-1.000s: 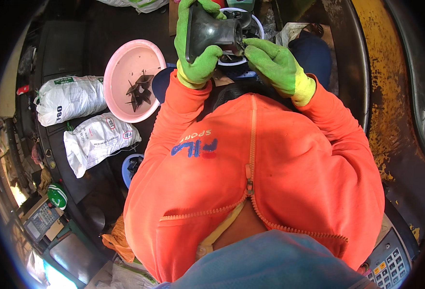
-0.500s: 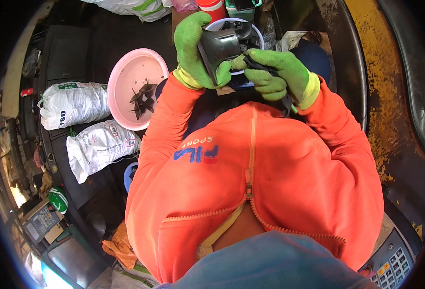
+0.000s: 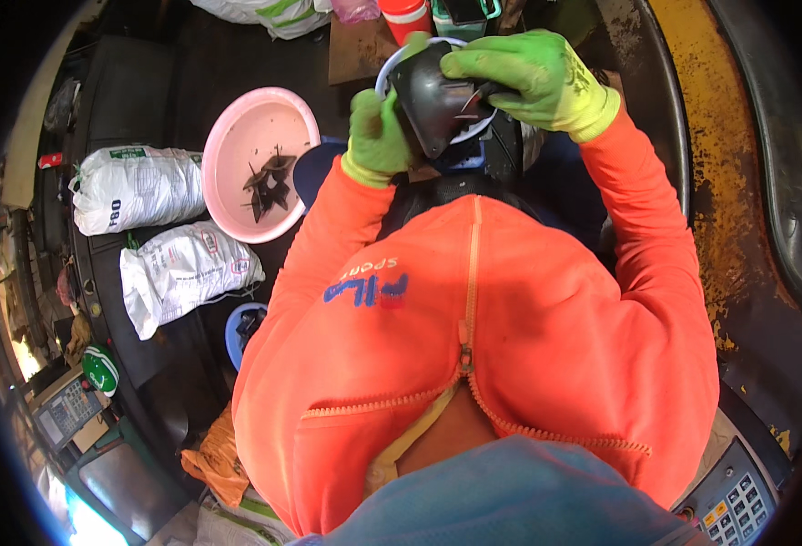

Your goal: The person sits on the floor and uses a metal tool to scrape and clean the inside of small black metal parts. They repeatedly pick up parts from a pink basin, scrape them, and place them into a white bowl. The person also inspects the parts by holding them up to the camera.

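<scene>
A hollow black plastic part [image 3: 431,102], glossy and with a flat flange, is tilted up in front of my chest. My left hand [image 3: 378,135], in a green glove with a yellow cuff, is wrapped round its left side; some of its fingers pass behind the part. From the right, my gloved right hand [image 3: 546,82] closes its bent fingers on the part's upper right edge. Something dark shows under those fingers, too hidden to name. Below the part is a white-rimmed basin [image 3: 384,80], mostly covered by it.
To the left, a pink basin [image 3: 228,136] holds several dark pieces. White sacks [image 3: 137,191] lie beside it, and a blue container [image 3: 233,337] sits below them. A red container [image 3: 405,18] and a green basket [image 3: 490,11] stand at the far side. Yellow worn metal [image 3: 706,182] runs along the right.
The black part has turned in my hands, its flange now facing me. My left hand has moved lower; my right hand has risen and shifted over the part.
</scene>
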{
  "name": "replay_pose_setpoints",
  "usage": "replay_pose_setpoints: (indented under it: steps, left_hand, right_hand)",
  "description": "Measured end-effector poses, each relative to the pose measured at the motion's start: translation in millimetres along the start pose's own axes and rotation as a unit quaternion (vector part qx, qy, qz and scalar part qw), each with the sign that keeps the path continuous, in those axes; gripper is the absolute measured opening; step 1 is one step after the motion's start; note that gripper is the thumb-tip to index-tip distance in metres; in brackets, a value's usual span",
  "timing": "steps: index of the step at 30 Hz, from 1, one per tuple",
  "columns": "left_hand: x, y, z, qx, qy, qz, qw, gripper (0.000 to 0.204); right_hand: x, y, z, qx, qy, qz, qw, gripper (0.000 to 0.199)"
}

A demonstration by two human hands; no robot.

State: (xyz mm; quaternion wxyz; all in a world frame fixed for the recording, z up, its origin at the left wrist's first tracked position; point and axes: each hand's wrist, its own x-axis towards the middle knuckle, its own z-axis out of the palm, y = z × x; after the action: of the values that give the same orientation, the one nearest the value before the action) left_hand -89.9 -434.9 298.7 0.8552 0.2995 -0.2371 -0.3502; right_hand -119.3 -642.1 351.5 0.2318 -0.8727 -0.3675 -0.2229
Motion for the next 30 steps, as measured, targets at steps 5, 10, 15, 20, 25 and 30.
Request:
replay_pose_setpoints:
  steps: [5,10,15,20,25,30]
  left_hand:
    - [2.3,-10.7,-15.0,-0.06,0.069,0.013,0.996,0.078]
    - [7.1,-1.3,-30.3,-0.049,0.086,0.085,0.991,0.078]
    - [4.1,-0.8,-18.9,-0.002,0.108,0.101,0.989,0.083]
    - [0.3,6.5,-7.5,0.015,0.093,0.111,0.989,0.083]
    - [-0.9,14.4,-2.9,0.013,0.076,0.13,0.988,0.085]
    - [6.2,24.4,8.8,0.035,0.013,0.156,0.987,0.09]
  right_hand:
    - [6.2,-3.1,0.8,0.135,-0.051,0.119,0.982,0.03]
    - [-9.6,-18.0,6.4,0.331,0.033,0.375,0.865,0.028]
    - [-26.8,-17.6,35.5,0.081,0.112,0.192,0.972,0.023]
    - [-32.3,-18.7,39.4,0.053,0.093,0.169,0.98,0.025]
    - [-29.9,-33.6,40.2,0.112,0.105,0.206,0.967,0.027]
    - [-29.0,-45.8,45.9,0.214,0.125,0.273,0.93,0.028]
